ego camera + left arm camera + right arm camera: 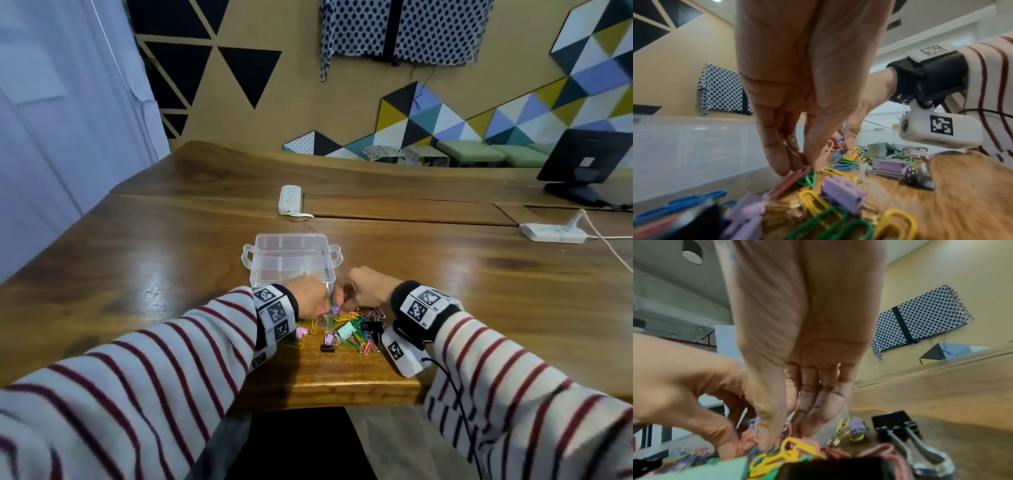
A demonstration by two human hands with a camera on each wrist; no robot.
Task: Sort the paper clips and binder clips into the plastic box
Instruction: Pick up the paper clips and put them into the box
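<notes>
A: What takes up most of the view?

B: A wooden table (171, 260), then the clear plastic box (291, 260) standing on it, its compartments bare as far as the head view shows.

A: And the clips?

B: A heap of paper clips and binder clips (346, 330) lies on the table just in front of the box, near the table's front edge.

A: The hands?

B: The left hand (805, 78) reaches down into the heap, its fingers (777, 155) pinching a red paper clip (791, 180) that slants down to the table. The right hand (803, 331) hangs beside it, thumb and fingertips drawn together among the tangled clips; whether they actually hold one I cannot tell.
</notes>
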